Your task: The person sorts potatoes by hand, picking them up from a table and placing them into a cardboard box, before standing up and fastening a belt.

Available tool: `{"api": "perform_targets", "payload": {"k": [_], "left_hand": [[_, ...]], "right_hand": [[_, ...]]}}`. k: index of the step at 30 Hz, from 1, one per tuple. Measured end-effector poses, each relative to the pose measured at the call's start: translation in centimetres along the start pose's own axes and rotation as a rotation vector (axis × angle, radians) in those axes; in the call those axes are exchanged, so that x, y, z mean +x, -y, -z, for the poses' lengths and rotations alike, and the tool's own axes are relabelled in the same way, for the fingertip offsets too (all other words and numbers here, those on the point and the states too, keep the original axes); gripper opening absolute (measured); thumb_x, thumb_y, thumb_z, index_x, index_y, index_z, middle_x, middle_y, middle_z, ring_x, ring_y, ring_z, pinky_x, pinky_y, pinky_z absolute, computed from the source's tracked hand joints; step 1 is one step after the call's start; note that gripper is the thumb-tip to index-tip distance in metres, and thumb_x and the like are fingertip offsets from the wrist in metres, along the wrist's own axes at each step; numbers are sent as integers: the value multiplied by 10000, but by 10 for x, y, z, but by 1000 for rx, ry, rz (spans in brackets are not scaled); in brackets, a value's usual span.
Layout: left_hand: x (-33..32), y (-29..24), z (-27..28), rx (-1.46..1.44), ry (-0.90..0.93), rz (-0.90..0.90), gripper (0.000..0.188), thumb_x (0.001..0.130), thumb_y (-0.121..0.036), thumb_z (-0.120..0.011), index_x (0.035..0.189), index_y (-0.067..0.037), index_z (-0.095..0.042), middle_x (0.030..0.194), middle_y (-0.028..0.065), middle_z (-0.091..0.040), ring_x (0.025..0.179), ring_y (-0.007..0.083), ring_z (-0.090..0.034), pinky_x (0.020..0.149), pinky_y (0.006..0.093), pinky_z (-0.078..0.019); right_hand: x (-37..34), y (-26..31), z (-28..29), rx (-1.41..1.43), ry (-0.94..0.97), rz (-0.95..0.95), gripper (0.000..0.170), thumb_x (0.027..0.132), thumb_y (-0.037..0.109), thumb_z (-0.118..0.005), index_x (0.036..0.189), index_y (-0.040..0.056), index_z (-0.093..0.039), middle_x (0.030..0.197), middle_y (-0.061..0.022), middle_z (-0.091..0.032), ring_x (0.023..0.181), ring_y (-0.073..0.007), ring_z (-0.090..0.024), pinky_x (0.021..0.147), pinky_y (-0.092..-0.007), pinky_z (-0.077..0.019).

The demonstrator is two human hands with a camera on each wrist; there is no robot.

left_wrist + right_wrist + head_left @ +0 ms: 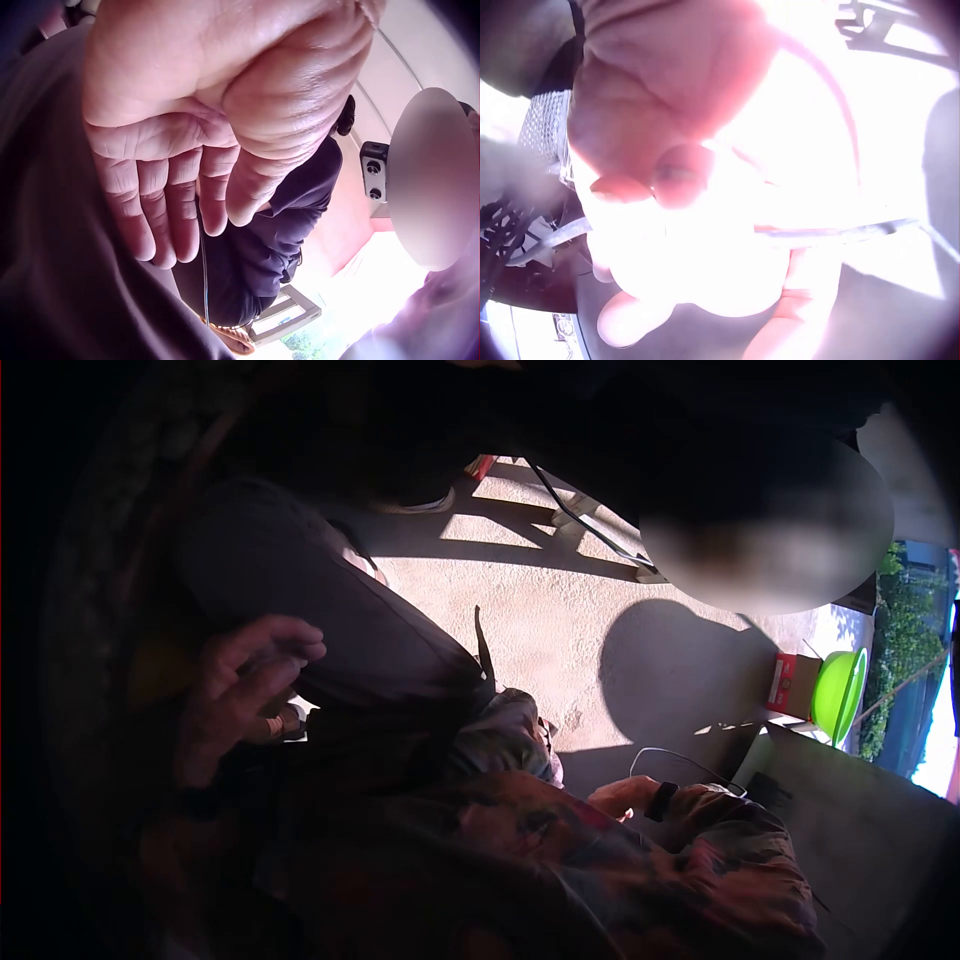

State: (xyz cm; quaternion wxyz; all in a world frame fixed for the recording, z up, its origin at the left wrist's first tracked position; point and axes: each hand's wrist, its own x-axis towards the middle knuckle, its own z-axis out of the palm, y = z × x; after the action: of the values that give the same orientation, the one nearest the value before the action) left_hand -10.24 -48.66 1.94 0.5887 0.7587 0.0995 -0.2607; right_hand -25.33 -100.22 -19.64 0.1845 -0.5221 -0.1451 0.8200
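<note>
My left hand [245, 685] hovers by the dark trouser leg [370, 625], palm bare in the left wrist view, with fingers loosely bent and nothing held. At the right side of the head view, my right hand [622, 797] is low beside the patterned sleeve [740, 830]. A thin grey cable [817, 236] runs through the curled fingers of that hand in the right wrist view and comes out on both sides. From the hand, the cable [690, 759] arcs away to the right in the head view. Strong glare washes out much of those fingers.
A lime-green basin [838, 695] stands beside a red and brown box [795, 685] at the right. Pale rough floor [540, 620] carries shadows. A person in dark clothes [300, 184] sits near, by a light chair frame [289, 319].
</note>
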Motion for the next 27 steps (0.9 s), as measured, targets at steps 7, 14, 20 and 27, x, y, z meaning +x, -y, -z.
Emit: {"api": "perform_targets", "payload": {"k": [7,14,20,27], "left_hand": [[-3,10,11,-36,38,-44,275,884,-119,-565,1140,-34,-615,1024,53,-636,796,54,-543,594,221,-456],[-13,36,26,-57,30,-84,290,870,-73,-561,1151,-25,-615,1046,74,-644,786,76,-586,612,231,-477],[-28,51,43,-43,-38,-118,330,871,-160,-593,1173,-28,-607,1048,83,-644,855,119,-617,730,264,-487],[-42,38,52,-247,38,-24,341,928,-182,-555,1222,-8,-547,930,67,-599,807,107,-583,732,261,-460]], "right_hand": [[-83,156,49,-759,-44,62,110,822,174,-626,898,98,-648,663,-54,-581,680,-241,-603,794,-421,-503],[-75,203,84,-1010,-335,121,89,806,151,-634,891,130,-642,660,-56,-576,695,-253,-611,891,-471,-458],[-55,210,106,-1075,-542,136,113,767,140,-650,869,181,-623,717,-56,-593,769,-255,-631,1044,-589,-334],[-53,226,127,-1107,-794,499,349,888,169,-580,1229,245,-591,984,-36,-687,1038,-192,-611,1030,-514,-400]]}}
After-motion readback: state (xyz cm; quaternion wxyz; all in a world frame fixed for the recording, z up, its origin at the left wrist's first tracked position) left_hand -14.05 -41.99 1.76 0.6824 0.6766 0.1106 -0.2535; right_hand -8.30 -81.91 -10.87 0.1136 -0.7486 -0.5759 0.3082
